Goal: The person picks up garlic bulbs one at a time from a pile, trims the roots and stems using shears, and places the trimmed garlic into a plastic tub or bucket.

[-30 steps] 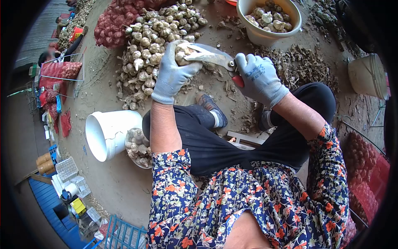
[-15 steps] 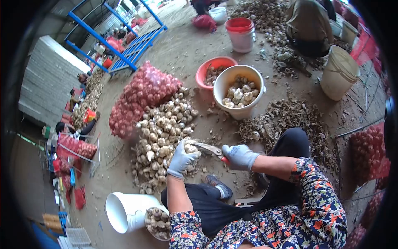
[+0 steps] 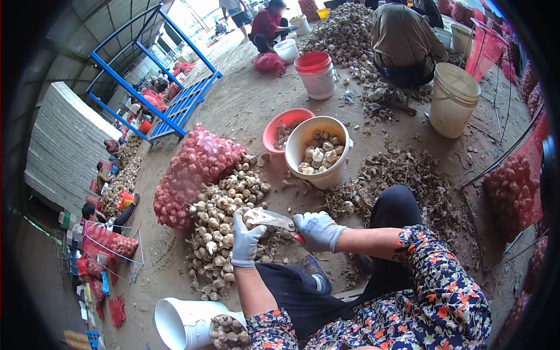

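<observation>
My left hand [image 3: 246, 244], in a grey-white work glove, is closed around a garlic bulb [image 3: 251, 218]. In my right hand [image 3: 321, 231], gloved alike, is a pair of shears [image 3: 275, 220] with metal blades and a bit of red handle showing. The blades point left and reach the bulb; whether they are parted there is too blurred to tell. Below and beyond my left hand lies a heap of garlic bulbs [image 3: 224, 213]. A cream bucket [image 3: 296, 137] holding garlic bulbs stands on the ground ahead of my right hand.
A full red mesh sack [image 3: 195, 169] leans behind the heap. A red basin [image 3: 272, 129] touches the cream bucket. Dry trimmings [image 3: 408, 181] lie to the right. A white bucket [image 3: 175, 326] lies tipped at lower left. Another person [image 3: 405, 44] sits with their back to me.
My view has tilted up, showing more of the far background. Both hands sit slightly further left in view, still holding the bulb and the shears.
</observation>
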The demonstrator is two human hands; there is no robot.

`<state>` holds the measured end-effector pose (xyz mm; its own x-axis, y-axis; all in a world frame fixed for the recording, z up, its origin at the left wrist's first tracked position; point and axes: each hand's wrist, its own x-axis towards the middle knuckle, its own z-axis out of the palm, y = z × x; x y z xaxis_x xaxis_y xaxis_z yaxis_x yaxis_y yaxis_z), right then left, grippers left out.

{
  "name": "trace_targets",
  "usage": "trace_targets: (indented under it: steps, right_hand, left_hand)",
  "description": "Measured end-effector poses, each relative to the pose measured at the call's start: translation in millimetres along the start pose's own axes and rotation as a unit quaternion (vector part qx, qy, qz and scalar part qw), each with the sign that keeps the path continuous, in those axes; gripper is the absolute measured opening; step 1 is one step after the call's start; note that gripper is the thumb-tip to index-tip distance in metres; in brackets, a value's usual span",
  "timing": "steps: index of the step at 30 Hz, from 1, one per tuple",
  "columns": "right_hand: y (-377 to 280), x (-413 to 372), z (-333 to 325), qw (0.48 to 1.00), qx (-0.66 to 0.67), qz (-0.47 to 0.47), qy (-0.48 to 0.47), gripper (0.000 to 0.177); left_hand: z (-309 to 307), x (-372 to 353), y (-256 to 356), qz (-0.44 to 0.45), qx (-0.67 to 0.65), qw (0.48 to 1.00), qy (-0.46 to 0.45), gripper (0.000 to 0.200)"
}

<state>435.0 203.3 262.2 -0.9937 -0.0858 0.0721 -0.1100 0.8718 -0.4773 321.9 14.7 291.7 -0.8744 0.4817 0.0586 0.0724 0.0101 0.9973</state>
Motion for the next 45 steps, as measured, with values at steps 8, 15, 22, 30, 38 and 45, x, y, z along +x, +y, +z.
trace_targets:
  steps: [8,15,22,30,38,45]
  right_hand:
    - [13,36,63,0.963,0.236,0.132,-0.014,0.037]
    - [81,-8,203,0.750,0.431,0.463,-0.196,0.035]
    - [127,-16,296,0.796,0.333,0.494,-0.105,0.029]
    - [148,48,288,0.772,0.379,0.505,-0.078,0.027]
    - [123,58,259,0.885,0.202,0.328,-0.261,0.037]
    - [83,55,220,0.950,0.128,0.166,-0.230,0.031]
  left_hand:
    - [-36,28,-39,-0.122,0.139,0.983,-0.011,0.092]
    - [-30,113,-99,-0.243,0.021,0.969,0.047,0.033]
    - [61,208,-159,0.057,-0.173,0.974,-0.134,0.081]
    - [-35,96,-286,-0.269,0.480,0.831,-0.074,0.040]
    - [-80,21,-368,-0.297,0.291,0.908,0.046,0.057]
    - [-71,15,-269,-0.209,-0.109,0.968,0.082,0.061]
